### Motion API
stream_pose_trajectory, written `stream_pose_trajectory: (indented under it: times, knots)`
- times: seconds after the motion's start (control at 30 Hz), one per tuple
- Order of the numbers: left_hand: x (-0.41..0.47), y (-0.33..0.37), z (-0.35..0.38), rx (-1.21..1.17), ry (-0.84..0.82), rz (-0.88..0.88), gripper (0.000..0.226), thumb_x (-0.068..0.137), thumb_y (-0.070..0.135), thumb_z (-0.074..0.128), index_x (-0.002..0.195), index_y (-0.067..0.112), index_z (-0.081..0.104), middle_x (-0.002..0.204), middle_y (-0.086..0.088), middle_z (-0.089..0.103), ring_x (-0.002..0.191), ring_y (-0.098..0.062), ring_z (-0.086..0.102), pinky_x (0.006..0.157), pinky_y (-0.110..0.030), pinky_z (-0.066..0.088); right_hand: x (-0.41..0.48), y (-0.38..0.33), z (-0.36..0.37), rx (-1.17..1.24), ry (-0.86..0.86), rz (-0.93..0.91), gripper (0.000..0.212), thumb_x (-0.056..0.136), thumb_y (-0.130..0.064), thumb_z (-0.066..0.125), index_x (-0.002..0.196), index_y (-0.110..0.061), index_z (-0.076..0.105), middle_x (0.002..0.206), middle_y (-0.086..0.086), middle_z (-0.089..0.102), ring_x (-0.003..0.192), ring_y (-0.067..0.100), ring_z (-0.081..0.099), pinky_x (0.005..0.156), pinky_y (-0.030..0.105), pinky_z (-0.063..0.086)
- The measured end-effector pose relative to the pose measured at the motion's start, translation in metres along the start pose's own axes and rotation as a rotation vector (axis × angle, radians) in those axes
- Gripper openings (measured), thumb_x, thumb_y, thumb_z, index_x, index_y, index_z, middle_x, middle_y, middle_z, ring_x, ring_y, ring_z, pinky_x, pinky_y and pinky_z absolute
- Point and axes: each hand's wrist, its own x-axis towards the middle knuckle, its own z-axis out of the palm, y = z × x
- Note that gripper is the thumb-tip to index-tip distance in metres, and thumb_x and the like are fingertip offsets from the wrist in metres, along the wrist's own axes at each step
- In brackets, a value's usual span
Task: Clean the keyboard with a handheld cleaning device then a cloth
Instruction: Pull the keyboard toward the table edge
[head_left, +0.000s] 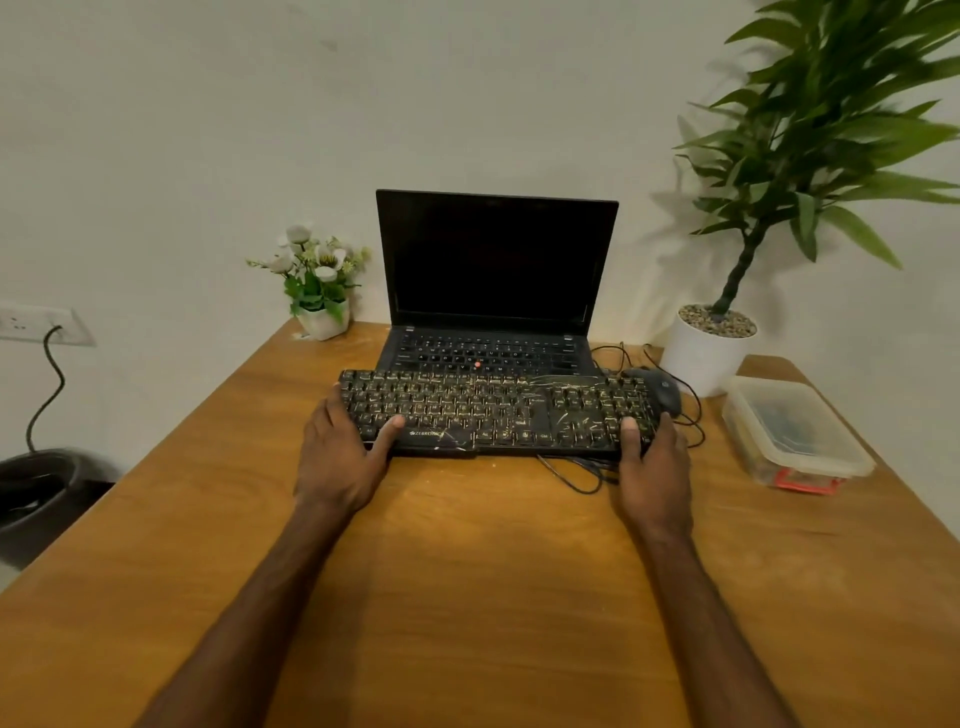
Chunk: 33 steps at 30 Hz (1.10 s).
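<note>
On desk (467, 571), keyboard (493, 410) lies left-right; left hand (340, 452), right hand (652, 462) grip ends.

It looked like a small office or home study corner. A wooden table (467, 597) stood against a plain white wall (208, 130), and at centre frame it carried an open laptop (496, 254), a keyboard (467, 405) and a mouse (662, 392). A flower pot (322, 322) and a tall plant (800, 156) flanked them. A socket (36, 325) and a bin (36, 493) sat at the left edge.
</note>
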Motion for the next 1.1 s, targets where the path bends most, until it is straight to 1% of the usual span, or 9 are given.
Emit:
stream_pose_trajectory:
  times: [0.1, 0.2, 0.3, 0.4, 0.47, 0.63, 0.77, 1.0, 1.1]
  knots:
    - [0.0, -0.007, -0.004, -0.079, -0.043, -0.002, 0.132, 0.064, 0.094, 0.054, 0.158, 0.012, 0.012, 0.157, -0.019, 0.031, 0.144, -0.035, 0.031, 0.114, -0.055, 0.036, 0.0, 0.001, -0.002, 0.046, -0.005, -0.002, 0.071, 0.1, -0.058, 0.029, 0.154, -0.013, 0.025, 0.155, 0.011, 0.034, 0.141, 0.029, 0.033, 0.112, 0.049, 0.034]
    - [0.0, -0.011, -0.006, -0.144, -0.071, -0.01, 0.146, 0.048, 0.09, 0.071, 0.159, 0.018, 0.01, 0.158, -0.016, 0.029, 0.145, -0.034, 0.028, 0.114, -0.054, 0.036, -0.002, 0.003, -0.005, 0.091, -0.013, 0.007, 0.075, 0.097, -0.065, 0.027, 0.153, -0.015, 0.03, 0.154, 0.009, 0.037, 0.141, 0.027, 0.035, 0.113, 0.051, 0.035]
    - [0.0, -0.011, -0.007, -0.15, -0.053, 0.003, 0.143, 0.049, 0.081, 0.077, 0.159, 0.015, 0.013, 0.157, -0.016, 0.031, 0.145, -0.033, 0.028, 0.116, -0.05, 0.034, -0.004, 0.004, -0.008, 0.186, 0.017, 0.007, 0.075, 0.094, -0.07, 0.027, 0.146, -0.018, 0.043, 0.145, 0.006, 0.049, 0.133, 0.024, 0.045, 0.108, 0.051, 0.042]
    - [-0.003, -0.012, -0.009, -0.186, -0.06, 0.017, 0.138, 0.052, 0.07, 0.084, 0.158, 0.013, 0.017, 0.156, -0.015, 0.032, 0.144, -0.031, 0.03, 0.117, -0.046, 0.032, -0.01, 0.0, -0.018, 0.3, 0.044, 0.065, 0.056, 0.102, -0.049, 0.041, 0.145, -0.014, 0.046, 0.146, 0.006, 0.05, 0.133, 0.022, 0.046, 0.112, 0.044, 0.039]
    - [-0.008, -0.016, -0.012, -0.222, -0.062, 0.038, 0.134, 0.054, 0.062, 0.09, 0.157, 0.015, 0.018, 0.155, -0.013, 0.034, 0.142, -0.029, 0.033, 0.117, -0.046, 0.034, -0.015, -0.001, -0.026, 0.364, 0.048, 0.089, 0.052, 0.103, -0.04, 0.045, 0.146, -0.011, 0.045, 0.148, 0.006, 0.048, 0.136, 0.02, 0.043, 0.113, 0.037, 0.035]
    - [-0.031, -0.028, -0.024, -0.295, -0.082, 0.035, 0.133, 0.05, 0.061, 0.093, 0.154, 0.024, 0.019, 0.152, -0.008, 0.038, 0.139, -0.027, 0.04, 0.113, -0.052, 0.04, -0.041, 0.003, -0.042, 0.464, 0.048, 0.076, 0.054, 0.101, -0.05, 0.043, 0.143, -0.017, 0.05, 0.141, 0.001, 0.055, 0.13, 0.017, 0.049, 0.109, 0.047, 0.042]
    - [-0.066, -0.033, -0.038, -0.322, -0.068, 0.053, 0.134, 0.048, 0.059, 0.092, 0.154, 0.024, 0.017, 0.153, -0.009, 0.036, 0.138, -0.028, 0.04, 0.113, -0.051, 0.039, -0.072, 0.004, -0.061, 0.498, 0.032, 0.058, 0.05, 0.103, -0.04, 0.045, 0.147, -0.016, 0.043, 0.147, 0.001, 0.049, 0.133, 0.013, 0.043, 0.112, 0.04, 0.038]
    - [-0.137, -0.038, -0.07, -0.366, -0.058, 0.095, 0.13, 0.053, 0.041, 0.096, 0.155, 0.018, 0.019, 0.152, -0.009, 0.039, 0.129, -0.016, 0.041, 0.113, -0.042, 0.038, -0.13, 0.02, -0.091, 0.474, 0.006, 0.032, 0.058, 0.099, -0.047, 0.045, 0.147, -0.014, 0.043, 0.15, 0.003, 0.046, 0.137, 0.015, 0.041, 0.115, 0.04, 0.034]
    - [-0.151, -0.036, -0.08, -0.341, -0.054, 0.097, 0.127, 0.054, 0.04, 0.097, 0.154, 0.016, 0.021, 0.15, -0.008, 0.042, 0.128, -0.015, 0.043, 0.112, -0.039, 0.038, -0.145, 0.021, -0.1, 0.444, -0.005, 0.013, 0.062, 0.098, -0.05, 0.044, 0.146, -0.012, 0.045, 0.148, 0.004, 0.048, 0.135, 0.014, 0.042, 0.115, 0.037, 0.034]
